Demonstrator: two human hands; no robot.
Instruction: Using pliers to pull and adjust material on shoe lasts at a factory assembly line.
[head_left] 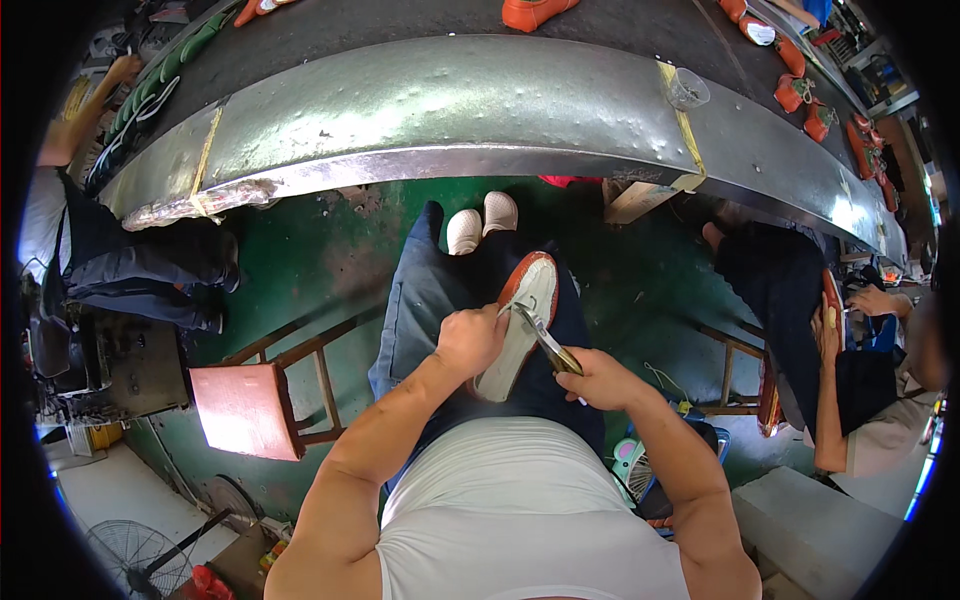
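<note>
A shoe (510, 362) lies bottom up across my lap, its underside cream-white with an orange-red rim round one end. My left hand (473, 341) is closed at the shoe's left edge, thumb and fingertips pinched against it. In my right hand (600, 380) is a pair of pliers (550, 345), gripped by the handles. The metal jaws rest on the shoe's underside, close to my left fingertips. Whether the jaws grip any material is too small to tell. A thin pale tip pokes out below my right fist.
Ahead runs a long metal-edged bench (450, 110) bearing orange shoes (540, 12) and a clear plastic cup (688, 90). A stool (245, 408) stands left, a floor fan (140, 560) lower left. People sit or stand at both sides; the right one handles a shoe (832, 300).
</note>
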